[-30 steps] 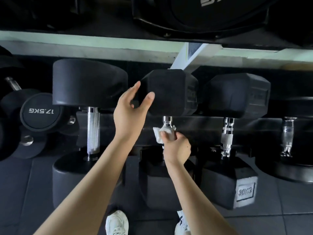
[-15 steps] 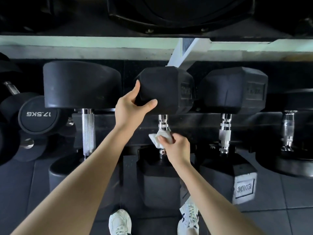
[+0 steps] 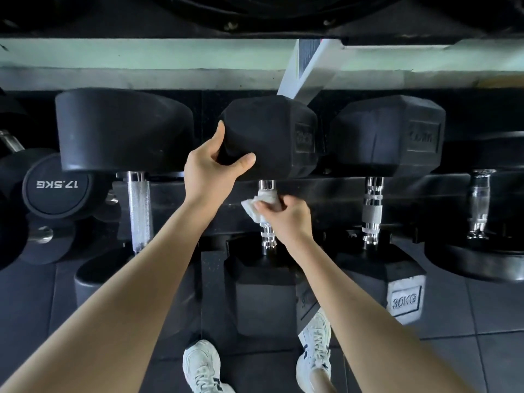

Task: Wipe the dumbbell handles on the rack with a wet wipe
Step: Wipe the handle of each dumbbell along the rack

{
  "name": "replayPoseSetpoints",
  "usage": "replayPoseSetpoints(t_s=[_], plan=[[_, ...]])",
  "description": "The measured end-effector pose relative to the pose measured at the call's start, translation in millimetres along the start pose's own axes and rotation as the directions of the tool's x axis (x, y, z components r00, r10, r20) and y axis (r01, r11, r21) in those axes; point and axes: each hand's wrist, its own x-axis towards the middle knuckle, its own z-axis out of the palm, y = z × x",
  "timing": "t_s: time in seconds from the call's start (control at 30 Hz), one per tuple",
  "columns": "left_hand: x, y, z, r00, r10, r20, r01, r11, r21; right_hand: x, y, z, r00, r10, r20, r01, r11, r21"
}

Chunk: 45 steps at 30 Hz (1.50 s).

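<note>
1. Dumbbell (image 3: 263,282) sits mid-rack (image 3: 326,199). Its handle (image 3: 267,185) runs far-to-near across the rail, vertical in view.
2. Right hand (image 3: 286,219) is on the handle's middle, fingers curled round it, with the wipe (image 3: 258,207) bunched between palm and steel. It's clamped, not loose. One wipe corner pokes out on the left.
3. Left hand (image 3: 211,171) grips the far head (image 3: 269,131), thumb on the near face and fingers round the left side. Bracing it, I'd guess.
4. Bare steel shows above and below the wipe, so the stroke should run along the axis, both ways.
5. Next handle (image 3: 373,211) lies just right of the right hand and parallel to it; that hand is nearer. The left-side handle (image 3: 139,211) is closer to the left arm.
</note>
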Motion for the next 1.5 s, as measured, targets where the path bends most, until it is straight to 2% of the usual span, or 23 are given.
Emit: replayPoseSetpoints(t_s=[0.1, 0.13, 0.27, 0.37, 0.4, 0.5, 0.57, 0.67, 0.73, 0.83, 0.9, 1.07, 1.23, 1.33, 1.4, 1.5], plan=[[-0.2, 0.7, 1.0, 1.000, -0.003, 0.004, 0.004, 1.000, -0.012, -9.7, 24.0, 1.7, 0.979, 0.070, 0.189, -0.004, 0.944, -0.331], [-1.0, 1.0, 0.9, 1.000, -0.003, 0.004, 0.003, 1.000, -0.013, -13.0, 30.5, 3.7, 0.974, 0.085, 0.212, 0.003, 0.924, -0.384], [0.8, -2.6, 0.5, 1.000, 0.003, 0.006, -0.003, 1.000, -0.020, -15.6, 31.3, 4.4, 0.977, 0.065, 0.202, 0.009, 0.938, -0.347], [1.6, -2.4, 0.0, 1.000, 0.014, 0.002, -0.014, 1.000, -0.010, -22.8, 23.7, -3.1, 0.979, 0.114, 0.171, -0.057, 0.950, -0.307], [1.2, -2.1, -0.1, 1.000, 0.016, 0.003, -0.016, 1.000, -0.012, -28.6, 20.7, -5.9, 0.983, 0.123, 0.135, -0.070, 0.935, -0.347], [0.1, -2.0, 0.7, 1.000, 0.022, 0.009, -0.022, 0.999, -0.028, -43.2, 13.2, -14.5, 0.994, 0.022, -0.109, -0.074, 0.861, -0.504], [-0.8, -0.8, 0.5, 1.000, 0.021, 0.011, -0.021, 0.999, -0.030, -49.1, 11.1, -16.8, 0.974, -0.109, -0.199, 0.004, 0.886, -0.464], [-1.4, -0.1, 1.0, 1.000, 0.022, 0.017, -0.021, 0.999, -0.033, -43.7, 12.8, -5.7, 0.969, -0.216, -0.117, 0.174, 0.939, -0.296], [-1.9, -0.2, 1.4, 1.000, 0.023, 0.015, -0.022, 0.999, -0.030, -31.2, 14.1, 3.9, 0.978, -0.185, -0.093, 0.169, 0.973, -0.154], [-0.9, -1.4, 1.0, 0.999, 0.029, 0.020, -0.029, 0.999, -0.020, -16.1, 4.7, 11.2, 0.984, -0.083, -0.157, 0.095, 0.993, 0.070], [-0.5, -2.2, 0.8, 0.999, 0.031, 0.018, -0.030, 0.999, -0.026, -10.2, -1.5, 15.7, 0.981, -0.042, -0.190, 0.070, 0.987, 0.143], [-0.8, -2.8, 1.3, 1.000, 0.025, 0.012, -0.024, 0.999, -0.041, -9.3, -1.2, 23.2, 0.977, -0.001, -0.212, 0.041, 0.982, 0.183], [-3.4, 0.1, 2.3, 1.000, 0.008, 0.008, -0.008, 0.999, -0.052, -18.9, 21.4, 17.5, 0.993, -0.002, -0.119, 0.005, 1.000, 0.024], [-3.6, 1.0, 2.0, 1.000, 0.006, 0.010, -0.005, 0.999, -0.050, -11.9, 16.7, 11.9, 0.995, 0.041, -0.088, -0.042, 0.999, -0.006], [-3.3, 0.5, 2.3, 1.000, 0.002, 0.009, -0.001, 0.999, -0.046, -1.8, 8.8, 11.2, 0.997, 0.000, -0.075, 0.003, 0.999, 0.041], [-4.0, -0.1, 2.3, 1.000, 0.010, 0.008, -0.009, 0.999, -0.045, 18.1, -6.7, 0.9, 1.000, -0.017, -0.025, 0.022, 0.968, 0.251]])
